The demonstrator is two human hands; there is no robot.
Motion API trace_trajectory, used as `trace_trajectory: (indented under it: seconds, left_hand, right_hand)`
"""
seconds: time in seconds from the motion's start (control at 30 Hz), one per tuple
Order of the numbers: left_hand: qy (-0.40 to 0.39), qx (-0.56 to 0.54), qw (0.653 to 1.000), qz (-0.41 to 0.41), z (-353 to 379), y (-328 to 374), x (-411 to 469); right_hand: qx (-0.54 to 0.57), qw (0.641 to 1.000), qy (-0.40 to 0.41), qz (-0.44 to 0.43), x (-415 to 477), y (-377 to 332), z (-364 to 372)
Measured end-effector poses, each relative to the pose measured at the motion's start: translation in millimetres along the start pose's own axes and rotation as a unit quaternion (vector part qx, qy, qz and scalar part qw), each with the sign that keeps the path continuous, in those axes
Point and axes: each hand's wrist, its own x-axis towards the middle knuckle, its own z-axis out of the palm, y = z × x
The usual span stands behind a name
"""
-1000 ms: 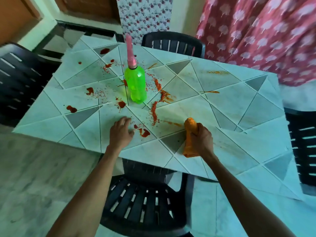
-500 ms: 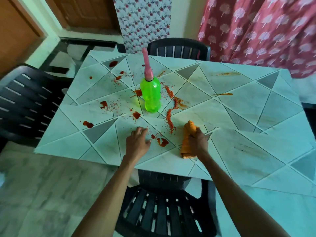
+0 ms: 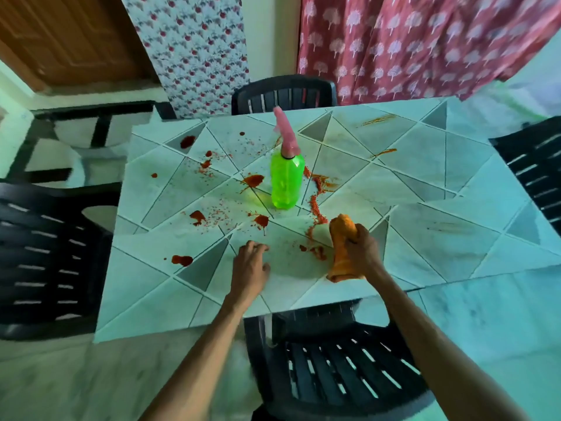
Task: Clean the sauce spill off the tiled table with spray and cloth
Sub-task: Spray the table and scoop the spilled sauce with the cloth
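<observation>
Over the last second my right hand (image 3: 362,253) has carried the orange cloth (image 3: 341,235) closer to the sauce streak (image 3: 314,208) by the bottle. My left hand (image 3: 249,268) has kept its spot on the tile.

My right hand's fingers are wrapped tight round the bunched cloth. Its upper end stands clear of my fist and its lower end lies on the tiled table (image 3: 455,208) near the front edge. The cloth sits at about 5 o'clock from the green spray bottle (image 3: 287,180), with its upper end just beside the low end of the streak. My left hand holds nothing. It rests palm down, fingers loosely bent, tips on the tile, at about 7 o'clock from the bottle.

The bottle stands upright near the table's middle, its pink trigger head on top. The streak runs down from the bottle's 3 o'clock to its 5 o'clock. Red blots (image 3: 253,180) and fine specks spread from its 8 to its 11 o'clock, and one small smear (image 3: 317,252) lies between my hands. Thin orange smears (image 3: 384,151) mark the far tiles at 1 o'clock.

Black plastic chairs (image 3: 334,375) stand on all four sides.
</observation>
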Motion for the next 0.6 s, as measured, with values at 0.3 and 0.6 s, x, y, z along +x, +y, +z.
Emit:
trace_trajectory:
  seconds: [0.3,0.6]
  left_hand:
    - [-0.031,0.047,0.998,0.009,-1,-7,-11]
    - [-0.036,0.047,0.998,0.022,-3,-12,-11]
  right_hand:
    - [0.018,0.999,-0.016,0.032,-19,8,34]
    - [0.060,0.989,-0.137,-0.002,-36,-41,85]
